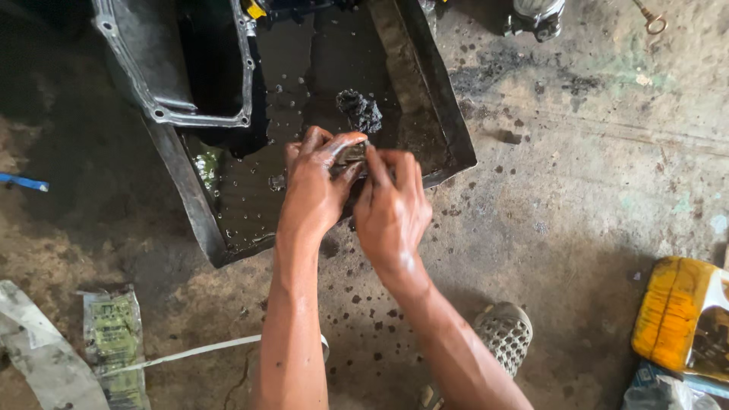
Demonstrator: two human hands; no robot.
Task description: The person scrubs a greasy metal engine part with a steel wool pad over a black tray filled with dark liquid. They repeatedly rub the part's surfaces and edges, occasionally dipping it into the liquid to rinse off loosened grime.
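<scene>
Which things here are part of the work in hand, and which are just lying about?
In hand:
left hand and right hand, both gripping a small dark oily part
black drip tray holding oily liquid
dark rag in the tray
metal oil pan

Lying about:
yellow jug
green packet
blue strip

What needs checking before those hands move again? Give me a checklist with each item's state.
1. Both hands on the part: ok. The left hand and right hand pinch a small dark part between the fingertips.
2. Grip security: cannot tell. Hands look wet and oily.
3. Part over the tray: ok. It sits above the oily metal tray, so drips land inside.
4. Dark rag within reach: ok, lying in the tray just beyond the hands.
5. Metal cover clear of the hands: ok, resting at the tray's far left.
6. Part's condition: cannot tell, mostly hidden by fingers.
</scene>
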